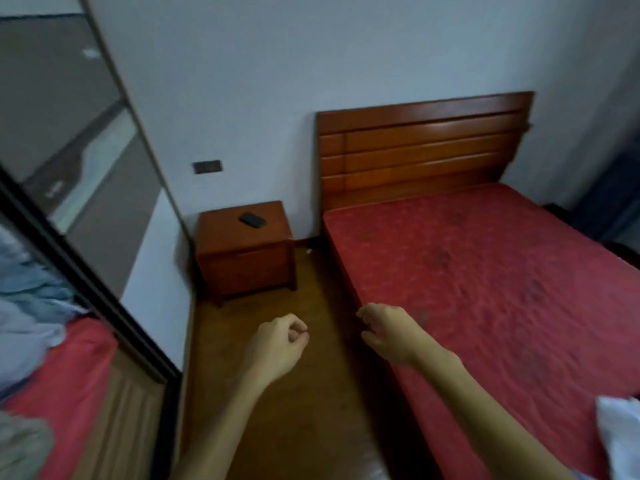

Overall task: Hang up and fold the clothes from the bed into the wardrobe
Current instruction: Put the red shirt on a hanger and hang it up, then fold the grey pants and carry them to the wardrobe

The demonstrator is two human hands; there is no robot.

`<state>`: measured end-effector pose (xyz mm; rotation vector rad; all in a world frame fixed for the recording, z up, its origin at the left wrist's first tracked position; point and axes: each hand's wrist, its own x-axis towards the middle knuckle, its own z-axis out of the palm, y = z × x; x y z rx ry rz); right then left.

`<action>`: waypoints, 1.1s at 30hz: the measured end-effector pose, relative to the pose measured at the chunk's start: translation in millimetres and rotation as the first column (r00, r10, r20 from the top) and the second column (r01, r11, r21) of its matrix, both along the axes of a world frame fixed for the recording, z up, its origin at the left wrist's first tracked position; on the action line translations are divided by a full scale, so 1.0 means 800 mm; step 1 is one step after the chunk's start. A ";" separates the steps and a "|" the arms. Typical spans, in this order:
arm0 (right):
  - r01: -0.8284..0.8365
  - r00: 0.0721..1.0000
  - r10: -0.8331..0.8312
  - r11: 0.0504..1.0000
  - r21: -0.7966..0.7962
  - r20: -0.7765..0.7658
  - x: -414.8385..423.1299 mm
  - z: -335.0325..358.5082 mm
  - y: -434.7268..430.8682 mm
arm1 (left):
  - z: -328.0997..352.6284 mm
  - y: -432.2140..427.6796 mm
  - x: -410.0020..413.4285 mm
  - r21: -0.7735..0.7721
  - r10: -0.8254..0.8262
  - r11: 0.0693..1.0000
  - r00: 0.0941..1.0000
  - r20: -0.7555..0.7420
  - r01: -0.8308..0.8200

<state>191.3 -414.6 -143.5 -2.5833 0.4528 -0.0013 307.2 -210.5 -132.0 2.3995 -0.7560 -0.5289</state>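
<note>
Lower centre: left hand [277,341] fisted, empty; right hand [391,332] slack-fingered, empty, at bed [485,271] edge; white garment [620,438] lower right.

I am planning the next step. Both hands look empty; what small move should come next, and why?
Probably turn right and reach the right hand toward the white garment on the bed, at the lower right. Both it and the left hand hold nothing, and that garment is the only clothing directly visible on the bed.

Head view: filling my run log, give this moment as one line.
left hand: curled, empty | right hand: relaxed, empty | white garment: on bed
</note>
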 end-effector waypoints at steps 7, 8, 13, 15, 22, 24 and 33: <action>0.206 0.975 -0.204 0.979 0.009 -0.087 -0.232 -0.048 -0.080 | -0.042 -0.139 -0.185 -0.006 -0.221 0.975 0.971 -0.091 0.221; 0.245 0.965 -0.242 0.969 0.016 -0.100 -0.260 -0.051 -0.088 | -0.047 -0.157 -0.207 -0.007 -0.252 0.968 0.963 -0.097 0.252; 0.473 0.881 -0.465 0.855 0.211 -0.093 -0.390 -0.055 -0.115 | -0.061 -0.231 -0.305 -0.048 -0.407 0.912 0.886 -0.220 0.407; 0.564 0.818 -0.570 0.771 0.295 -0.071 -0.433 -0.054 -0.123 | -0.066 -0.259 -0.337 -0.063 -0.467 0.882 0.847 -0.255 0.467; 0.753 0.605 -0.790 0.524 0.399 -0.104 -0.536 -0.081 -0.145 | -0.097 -0.359 -0.432 -0.015 -0.665 0.731 0.708 -0.240 0.682; 0.790 0.550 -0.827 0.469 0.396 -0.118 -0.558 -0.090 -0.157 | -0.107 -0.391 -0.454 -0.007 -0.713 0.680 0.659 -0.242 0.733; 0.932 0.236 -0.949 0.160 0.325 -0.210 -0.647 -0.114 -0.211 | -0.151 -0.526 -0.509 0.030 -0.828 0.471 0.454 -0.328 0.882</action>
